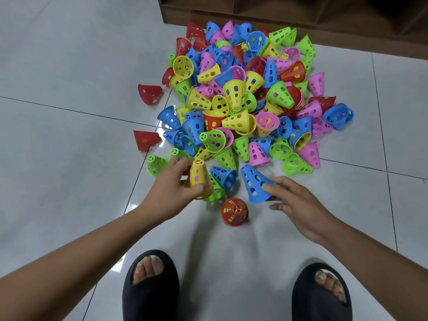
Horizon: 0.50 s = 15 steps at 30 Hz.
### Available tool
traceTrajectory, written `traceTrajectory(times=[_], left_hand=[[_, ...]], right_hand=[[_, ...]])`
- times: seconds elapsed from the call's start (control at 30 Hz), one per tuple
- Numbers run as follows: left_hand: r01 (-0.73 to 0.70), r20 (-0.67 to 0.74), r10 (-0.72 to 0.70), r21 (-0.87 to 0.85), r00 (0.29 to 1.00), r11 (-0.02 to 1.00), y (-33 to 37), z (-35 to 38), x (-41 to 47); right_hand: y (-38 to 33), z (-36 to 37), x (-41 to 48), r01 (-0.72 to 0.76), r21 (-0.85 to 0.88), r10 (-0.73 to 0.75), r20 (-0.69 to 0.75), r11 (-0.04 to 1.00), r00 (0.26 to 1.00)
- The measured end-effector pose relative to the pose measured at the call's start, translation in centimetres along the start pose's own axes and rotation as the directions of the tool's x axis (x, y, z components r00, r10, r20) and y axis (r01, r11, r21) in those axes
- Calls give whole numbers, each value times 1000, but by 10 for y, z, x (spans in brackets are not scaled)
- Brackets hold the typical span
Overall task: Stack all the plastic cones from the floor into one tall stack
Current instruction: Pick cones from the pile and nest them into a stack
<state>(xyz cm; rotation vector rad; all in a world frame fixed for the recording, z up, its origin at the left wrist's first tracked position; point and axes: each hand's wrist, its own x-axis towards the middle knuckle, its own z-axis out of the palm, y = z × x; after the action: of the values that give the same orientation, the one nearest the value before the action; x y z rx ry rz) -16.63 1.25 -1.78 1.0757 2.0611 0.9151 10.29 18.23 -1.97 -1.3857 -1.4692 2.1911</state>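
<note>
A big heap of perforated plastic cones point(245, 96) in red, blue, yellow, green and pink lies on the tiled floor. My left hand point(171, 181) grips a yellow cone point(199, 179) with pink showing through its holes, held upright at the heap's near edge. My right hand point(298, 205) pinches the rim of a blue cone point(254, 184), which tilts to the left. Between my hands a red cone point(234, 212) stands upright on the floor, with green visible through its holes.
Two red cones point(150, 93) point(146, 139) lie apart to the left of the heap. A dark wooden shelf unit point(301, 12) stands behind the heap. My feet in black slippers point(150, 288) point(322, 295) are at the bottom. Pale floor tiles point(58, 135) spread to the left.
</note>
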Motion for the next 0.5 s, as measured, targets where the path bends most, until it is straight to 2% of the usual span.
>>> traceTrajectory(times=[0.1, 0.27, 0.4, 0.5], left_hand=[[-62, -26, 58, -154, 998, 986, 20, 9, -8], [-42, -69, 15, -407, 997, 913, 37, 14, -19], [-78, -7, 82, -397, 997, 915, 39, 25, -31], [-142, 11, 151, -279, 988, 950, 34, 35, -37]], right_hand=[[5, 16, -14, 42, -10, -41, 76, 999, 996], [24, 29, -23, 127, -187, -111, 94, 974, 989], [37, 26, -16, 197, -473, -175, 90, 859, 980], [41, 20, -10, 225, -516, -215, 82, 826, 973]])
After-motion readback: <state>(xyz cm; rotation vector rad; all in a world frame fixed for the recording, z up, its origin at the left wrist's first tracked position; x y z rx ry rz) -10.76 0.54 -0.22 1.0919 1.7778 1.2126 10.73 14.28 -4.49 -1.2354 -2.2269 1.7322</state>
